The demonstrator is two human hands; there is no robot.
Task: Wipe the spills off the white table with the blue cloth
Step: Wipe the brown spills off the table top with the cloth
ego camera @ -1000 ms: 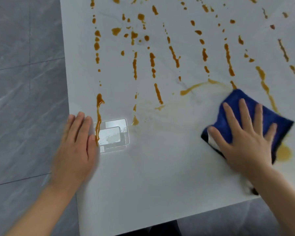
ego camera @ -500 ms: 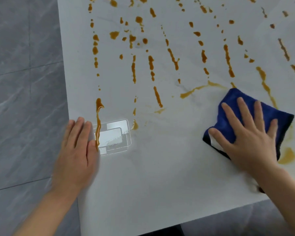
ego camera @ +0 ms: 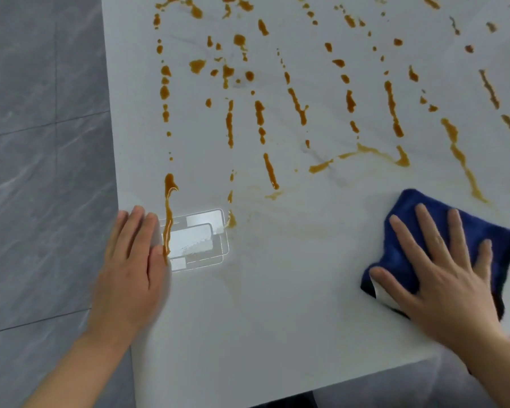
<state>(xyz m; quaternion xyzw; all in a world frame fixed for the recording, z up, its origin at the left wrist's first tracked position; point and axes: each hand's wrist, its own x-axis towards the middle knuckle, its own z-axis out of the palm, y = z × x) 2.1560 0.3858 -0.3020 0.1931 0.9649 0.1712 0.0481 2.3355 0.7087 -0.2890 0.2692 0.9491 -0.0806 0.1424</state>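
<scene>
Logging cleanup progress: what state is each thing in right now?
white table: near edge mostly wiped, far part still spattered.
spills: orange-brown streaks, unwiped.
blue cloth: folded, pressed flat.
right hand: fingers spread on cloth.
left hand: flat on table edge.

White table (ego camera: 277, 304), faint grey marble veining. Spills (ego camera: 229, 125) amber to orange-brown, laid in broken lines of drips and blotches running toward the near edge; pale yellowish smears (ego camera: 301, 228) lower down. Cloth (ego camera: 442, 219) deep royal blue, darker almost black along its right edge, with a white patch (ego camera: 380, 293) at its near left corner. Floor (ego camera: 42, 142) grey tiles, lighter cloudy streaks, thin dark joints. Bright white rectangular reflection (ego camera: 198, 240) on the table near the left edge
</scene>
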